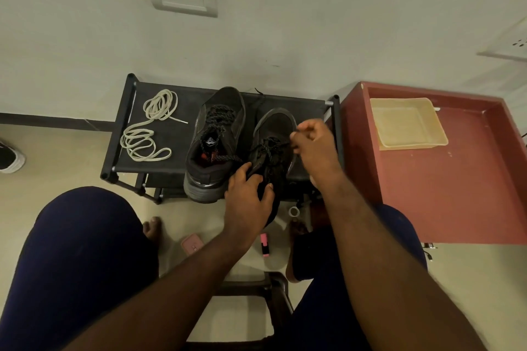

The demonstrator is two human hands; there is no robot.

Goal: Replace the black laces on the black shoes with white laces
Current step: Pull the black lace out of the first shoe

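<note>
Two black shoes stand side by side on a small black rack [176, 134]. The left shoe [214, 139] keeps its black lace threaded. My left hand [248, 196] grips the heel end of the right shoe [275, 128], fingers curled over its collar. Above that shoe's eyelets, my right hand [312, 142] pinches its black lace [269, 148], which is loosened and pulled up. Two white laces [148, 128] lie coiled on the rack's left half, apart from both hands.
A red-brown table [456, 179] with a pale plastic tray [407, 122] stands right of the rack. On the floor by my feet lie a pink case [192, 243], a pink marker [264, 244] and a tape roll [293, 211]. Wall behind; another shoe [10, 158] at far left.
</note>
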